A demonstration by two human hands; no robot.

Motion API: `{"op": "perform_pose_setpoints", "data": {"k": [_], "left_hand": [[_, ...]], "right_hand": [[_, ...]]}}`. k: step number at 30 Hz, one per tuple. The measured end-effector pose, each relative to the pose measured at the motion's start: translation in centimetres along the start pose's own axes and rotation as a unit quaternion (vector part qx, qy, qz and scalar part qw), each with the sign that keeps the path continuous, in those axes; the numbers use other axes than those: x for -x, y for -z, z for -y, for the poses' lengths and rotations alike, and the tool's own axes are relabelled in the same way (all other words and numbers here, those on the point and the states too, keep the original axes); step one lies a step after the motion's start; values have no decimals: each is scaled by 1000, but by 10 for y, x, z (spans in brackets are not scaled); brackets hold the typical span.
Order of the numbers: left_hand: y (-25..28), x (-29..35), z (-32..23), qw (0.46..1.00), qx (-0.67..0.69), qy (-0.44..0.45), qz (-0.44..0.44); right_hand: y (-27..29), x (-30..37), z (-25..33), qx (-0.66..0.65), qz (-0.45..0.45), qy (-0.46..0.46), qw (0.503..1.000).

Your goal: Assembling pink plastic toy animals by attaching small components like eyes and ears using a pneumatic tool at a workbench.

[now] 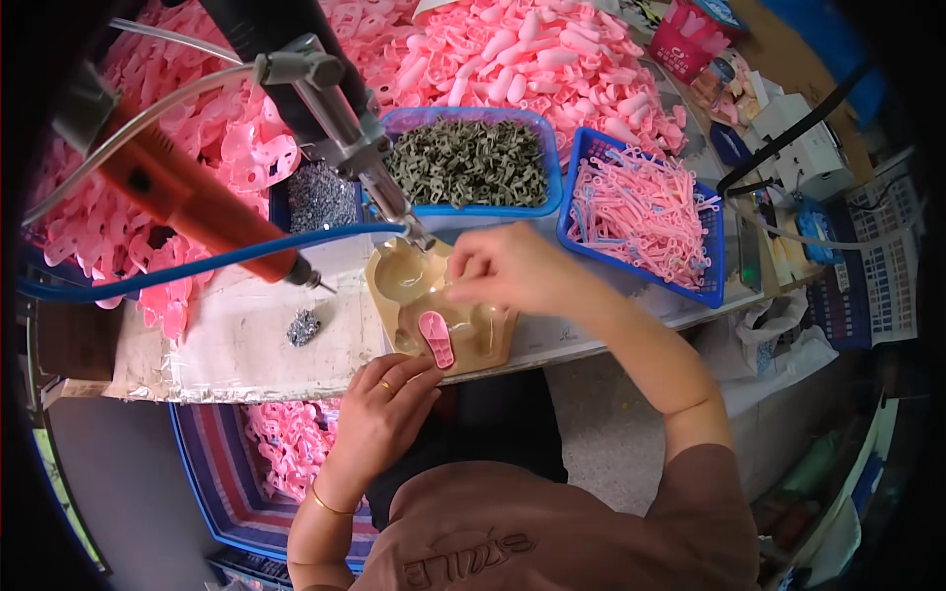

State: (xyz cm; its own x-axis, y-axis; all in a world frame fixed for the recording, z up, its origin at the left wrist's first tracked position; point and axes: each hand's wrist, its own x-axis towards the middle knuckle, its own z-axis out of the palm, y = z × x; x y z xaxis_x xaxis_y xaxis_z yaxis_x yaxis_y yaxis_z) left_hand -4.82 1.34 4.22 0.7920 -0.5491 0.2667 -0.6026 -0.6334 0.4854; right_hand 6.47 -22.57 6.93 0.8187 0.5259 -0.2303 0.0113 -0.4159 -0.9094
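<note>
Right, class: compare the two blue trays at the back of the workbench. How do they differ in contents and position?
The middle blue tray holds small grey-green pieces; the right blue tray holds thin pink strips. The middle blue tray sits behind the tan jig, square to the bench; the right blue tray lies off to the side, turned at an angle. Both are shallow, blue and well filled, with heaps of pink parts behind them.

The right hand [507,268] is blurred and covers part of the tan jig [406,286]; what its fingertips pinch is too small to tell. Left of the jig, the orange tool [187,192] is blurred.
</note>
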Motion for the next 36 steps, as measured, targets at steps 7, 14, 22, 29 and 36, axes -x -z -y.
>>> {"op": "perform_pose_setpoints", "data": {"k": [7,14,22,29,36], "left_hand": [[-40,-9,14,997,-73,-30,3],[-43,-3,12,997,-74,-1,19],[-44,-2,12,998,-62,8,26],[-45,-3,15,999,-49,9,16],[-46,-3,14,998,-64,2,15]], "right_hand": [[175,-70,-81,255,-358,84,894],[225,-124,-114,436,-555,-36,707],[235,-93,-116,374,-605,129,691],[204,-46,-101,192,-533,158,809],[194,-63,-110,384,-496,113,770]]}}
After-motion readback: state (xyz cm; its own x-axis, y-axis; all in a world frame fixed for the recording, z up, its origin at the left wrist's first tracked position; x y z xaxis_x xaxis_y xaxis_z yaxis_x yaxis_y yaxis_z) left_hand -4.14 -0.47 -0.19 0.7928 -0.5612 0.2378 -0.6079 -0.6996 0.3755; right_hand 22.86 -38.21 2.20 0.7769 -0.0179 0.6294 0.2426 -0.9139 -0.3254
